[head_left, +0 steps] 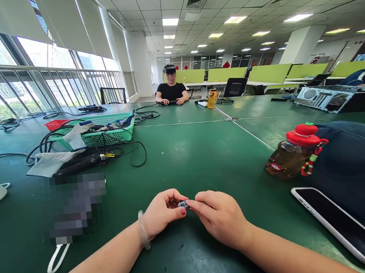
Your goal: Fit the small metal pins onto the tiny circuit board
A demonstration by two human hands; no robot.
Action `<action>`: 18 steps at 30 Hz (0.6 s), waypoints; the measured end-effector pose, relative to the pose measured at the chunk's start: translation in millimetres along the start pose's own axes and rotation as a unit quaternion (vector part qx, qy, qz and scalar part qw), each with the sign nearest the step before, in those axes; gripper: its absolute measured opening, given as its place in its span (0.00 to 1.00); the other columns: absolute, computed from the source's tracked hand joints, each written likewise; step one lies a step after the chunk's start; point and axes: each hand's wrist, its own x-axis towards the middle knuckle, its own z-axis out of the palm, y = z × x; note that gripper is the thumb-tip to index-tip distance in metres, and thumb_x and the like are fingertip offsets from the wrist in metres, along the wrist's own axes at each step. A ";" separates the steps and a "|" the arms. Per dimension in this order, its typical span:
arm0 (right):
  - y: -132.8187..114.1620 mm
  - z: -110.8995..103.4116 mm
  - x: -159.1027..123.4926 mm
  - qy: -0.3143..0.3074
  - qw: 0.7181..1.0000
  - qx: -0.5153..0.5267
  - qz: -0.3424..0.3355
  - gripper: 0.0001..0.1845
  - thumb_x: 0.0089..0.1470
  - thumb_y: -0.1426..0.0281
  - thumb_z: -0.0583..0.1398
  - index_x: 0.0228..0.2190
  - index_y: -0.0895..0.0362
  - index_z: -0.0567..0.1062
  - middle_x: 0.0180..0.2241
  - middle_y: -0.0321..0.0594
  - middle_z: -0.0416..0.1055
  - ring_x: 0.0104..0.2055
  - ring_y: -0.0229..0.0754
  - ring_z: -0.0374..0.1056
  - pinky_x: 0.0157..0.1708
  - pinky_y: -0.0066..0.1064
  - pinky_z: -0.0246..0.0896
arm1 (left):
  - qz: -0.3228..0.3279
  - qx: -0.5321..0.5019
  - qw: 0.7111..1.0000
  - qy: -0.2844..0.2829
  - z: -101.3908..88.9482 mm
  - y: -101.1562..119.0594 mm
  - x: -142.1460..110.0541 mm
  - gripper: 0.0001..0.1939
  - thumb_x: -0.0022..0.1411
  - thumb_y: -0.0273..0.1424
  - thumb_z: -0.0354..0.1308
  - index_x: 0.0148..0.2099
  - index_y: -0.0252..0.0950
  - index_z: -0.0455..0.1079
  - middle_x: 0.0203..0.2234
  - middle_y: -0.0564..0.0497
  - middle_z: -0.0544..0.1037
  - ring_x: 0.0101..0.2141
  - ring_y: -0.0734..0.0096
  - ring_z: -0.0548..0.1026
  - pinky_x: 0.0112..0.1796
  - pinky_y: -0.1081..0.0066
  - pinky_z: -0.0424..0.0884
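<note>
Near the front of the green table, a small dark, silvery part [183, 205] sits at the meeting fingertips of both hands; it is too small to name exactly. My left hand [164, 212], with a pale bangle at the wrist, pinches it between thumb and fingers. From the other side, my right hand [222, 217] closes in, its thumb and index finger pressed at the part's right edge. Its fingertips partly cover that side.
On the right are a phone [341, 224], a red-lidded bottle [290, 155] and a dark bag [358, 161]. A green basket [110, 133] with cables and gloves [53, 163] stands on the left, before a blurred item [80, 206]. Across the table sits a person [171, 87].
</note>
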 end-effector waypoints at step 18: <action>10.1 2.1 2.1 -0.171 0.962 0.076 0.199 0.17 0.52 0.70 0.55 0.46 0.50 0.66 0.39 0.37 0.69 0.36 0.38 0.66 0.33 0.28 0.60 | -0.052 0.039 0.997 0.032 -3.2 0.0 3.0 0.15 0.41 0.29 0.65 0.34 0.31 0.69 0.27 0.51 0.75 0.29 0.75 0.71 0.35 0.72 0.64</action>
